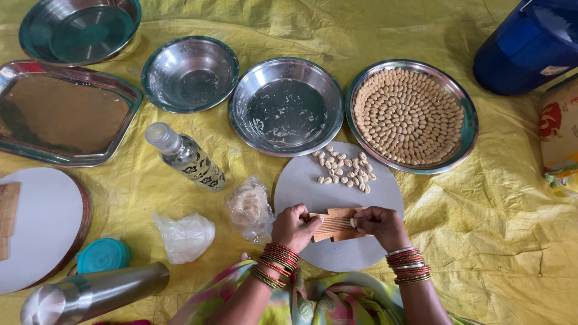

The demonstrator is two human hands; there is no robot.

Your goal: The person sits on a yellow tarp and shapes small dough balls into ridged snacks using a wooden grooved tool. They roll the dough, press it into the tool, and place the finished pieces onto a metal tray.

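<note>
On the round grey board (385,192), the left hand (293,227) steadies a ribbed wooden mould (335,224); the right hand (378,221) pinches dough against it (shaped pieces (345,169) beyond, steel plate (466,105) nearly full).

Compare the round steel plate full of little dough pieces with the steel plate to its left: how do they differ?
The right-hand steel plate is packed with small ridged dough pieces laid in neat rings; the middle steel plate holds none, only whitish smears. The full plate looks slightly wider. The round board overlaps the lower edges of both. Both are round, shiny, rimmed metal on the yellow sheet.
</note>
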